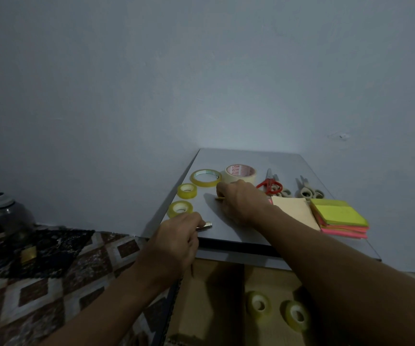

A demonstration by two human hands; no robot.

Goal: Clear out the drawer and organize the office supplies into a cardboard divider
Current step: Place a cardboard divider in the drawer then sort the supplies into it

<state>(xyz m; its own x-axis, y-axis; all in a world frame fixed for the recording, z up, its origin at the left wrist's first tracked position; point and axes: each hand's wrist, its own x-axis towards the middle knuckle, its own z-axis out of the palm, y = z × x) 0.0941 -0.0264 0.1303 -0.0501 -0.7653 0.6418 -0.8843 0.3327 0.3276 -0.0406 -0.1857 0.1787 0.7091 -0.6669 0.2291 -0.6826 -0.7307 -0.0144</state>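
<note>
Grey worktop [251,158] carries the cleared supplies. The left hand [176,242] has its grip curled round a silver-capped pen [206,226] at the front left corner, just beside a small yellow tape roll [180,209]. The right hand [238,201] has its grip clenched on a thin pencil-like stick [218,198] mid-worktop, near the masking tape [241,173]. Red scissors [269,184] and sticky notes [338,216] crowd the right side; bare surface lies between the hands and toward the wall. Below the front edge, the cardboard divider [201,295] holds two tape rolls [259,305].
</note>
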